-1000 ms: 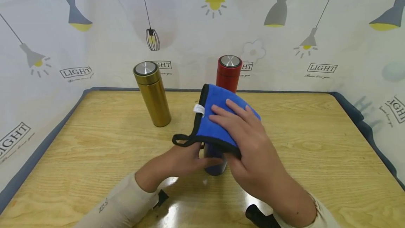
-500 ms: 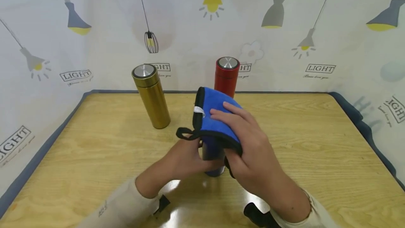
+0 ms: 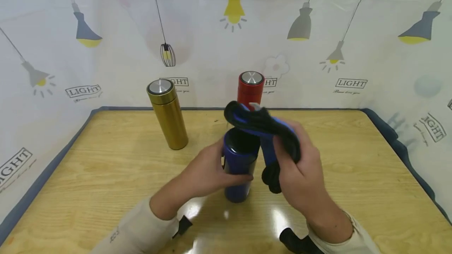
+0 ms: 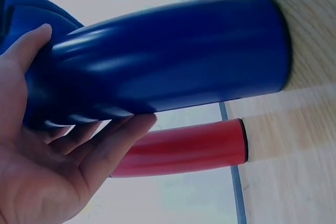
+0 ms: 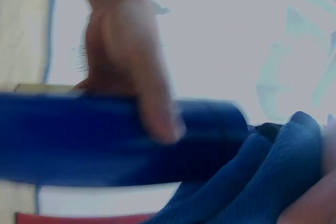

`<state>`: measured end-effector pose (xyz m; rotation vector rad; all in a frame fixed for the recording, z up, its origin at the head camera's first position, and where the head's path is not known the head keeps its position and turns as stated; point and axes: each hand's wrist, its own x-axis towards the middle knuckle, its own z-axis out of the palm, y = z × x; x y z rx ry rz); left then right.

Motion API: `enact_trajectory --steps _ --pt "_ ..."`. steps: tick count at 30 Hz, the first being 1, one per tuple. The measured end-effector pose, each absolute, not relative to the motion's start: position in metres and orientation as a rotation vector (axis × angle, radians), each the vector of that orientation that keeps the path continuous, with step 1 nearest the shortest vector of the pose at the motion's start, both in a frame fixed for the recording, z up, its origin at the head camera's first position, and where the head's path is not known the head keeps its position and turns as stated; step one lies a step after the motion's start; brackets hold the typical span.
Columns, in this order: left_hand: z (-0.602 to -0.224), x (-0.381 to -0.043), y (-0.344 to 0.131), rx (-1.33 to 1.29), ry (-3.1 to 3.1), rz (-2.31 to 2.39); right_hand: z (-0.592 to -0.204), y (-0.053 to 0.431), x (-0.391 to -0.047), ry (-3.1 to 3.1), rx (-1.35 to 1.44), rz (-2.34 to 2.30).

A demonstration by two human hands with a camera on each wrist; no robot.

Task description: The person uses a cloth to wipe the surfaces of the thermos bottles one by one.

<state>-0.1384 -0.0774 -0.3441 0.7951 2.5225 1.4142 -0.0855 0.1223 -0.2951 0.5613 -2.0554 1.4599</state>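
Observation:
My left hand (image 3: 208, 171) holds a blue thermos flask (image 3: 240, 167) around its upper body, its thumb across the near side. The flask stands nearly upright, and its round dark top shows in the head view. My right hand (image 3: 305, 171) grips a folded blue cloth (image 3: 270, 152) with black edging, just above and right of the flask's top. In the left wrist view, the fingers lie along the blue flask (image 4: 173, 56). The right wrist view is blurred; there the cloth (image 5: 262, 166) lies against the flask's top end (image 5: 215, 135).
A gold thermos flask (image 3: 167, 117) stands at the back left of the wooden table (image 3: 106, 167). Behind the cloth stands a red thermos flask (image 3: 250, 87), partly covered. A lamp-printed backdrop (image 3: 201, 50) rises behind the table's far edge.
The cloth, draped over the blue flask's upper part before, has been drawn off to the right and is bunched in my right hand. The flask's top is now uncovered. My left hand keeps its hold.

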Motion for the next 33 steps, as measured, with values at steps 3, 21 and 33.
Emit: enact_trajectory --steps 3,21,33 --pt "-0.342 -0.135 -0.077 0.684 2.605 1.404 -0.307 0.135 -0.089 -2.066 0.422 1.585" --pt "-0.317 -0.124 -0.089 0.993 2.58 2.235 -0.36 0.145 -0.091 -1.907 -0.289 2.692" --pt "-0.322 -0.127 -0.084 1.027 2.47 2.472 -0.36 0.135 -0.084 -1.942 -0.346 2.876"
